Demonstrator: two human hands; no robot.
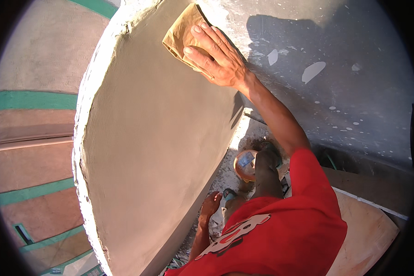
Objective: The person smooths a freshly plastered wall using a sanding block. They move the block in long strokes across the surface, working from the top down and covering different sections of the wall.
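Right hand (221, 60) flat on sheet (181, 34), fingers slightly spread; can't tell for left hand (210, 204). I'd use light, even pressure across wall (147, 119).

You are working in strong, hard sunlight. It burns the pale rim (79, 152) of the plastered wall (147, 138) nearly white down the left of the frame, with more glare at top centre. A broad, crisp-edged shadow darkens the grey wall (349, 92) at upper right; a smaller one marks the plaster just right of centre. Your right hand (216, 53) shows bright and sharp, while your legs sit dimmer. Fisheye distortion bows the green bands (37, 100) at far left, and black swallows your corners.
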